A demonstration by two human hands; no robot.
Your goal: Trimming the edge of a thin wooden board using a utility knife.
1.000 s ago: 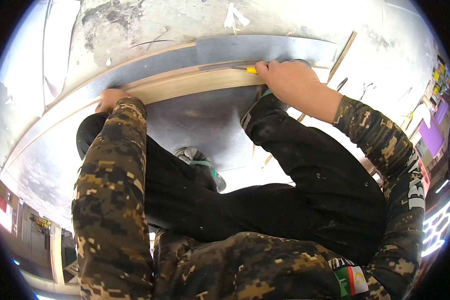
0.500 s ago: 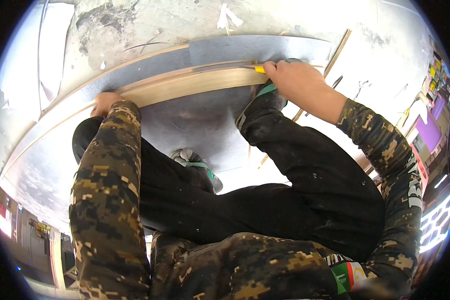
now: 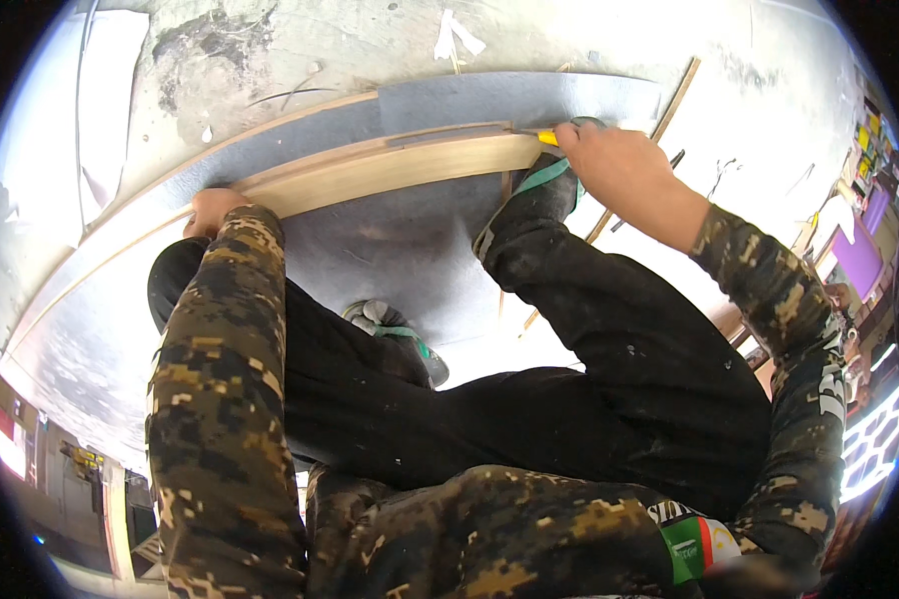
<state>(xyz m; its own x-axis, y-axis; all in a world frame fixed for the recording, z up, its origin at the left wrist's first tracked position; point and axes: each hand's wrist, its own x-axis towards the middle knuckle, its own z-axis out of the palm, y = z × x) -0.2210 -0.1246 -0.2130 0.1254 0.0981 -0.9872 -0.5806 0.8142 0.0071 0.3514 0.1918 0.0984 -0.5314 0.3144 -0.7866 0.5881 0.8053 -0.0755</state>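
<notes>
A long pale wooden board (image 3: 400,166) lies across a grey sheet (image 3: 390,230), which shows on both sides of it. My left hand (image 3: 215,210) is closed over the board's left part, its fingers partly hidden by the wrist and sleeve. Near the board's right end, my right hand (image 3: 619,175) is closed around a yellow-handled knife (image 3: 546,138). Its thin dark blade points left along the board's far edge. My right shoe (image 3: 544,190), dark with a green strap, is beside that end of the board.
My other shoe (image 3: 410,349) rests nearer, at the sheet's near edge. A thin wooden strip (image 3: 677,98) lies on the floor at the right. White scraps (image 3: 457,35) lie beyond the sheet. Purple containers (image 3: 857,255) stand at the far right.
My right hand has slid a short way right along the board with the knife. My left hand stays on the board, almost unmoved.
</notes>
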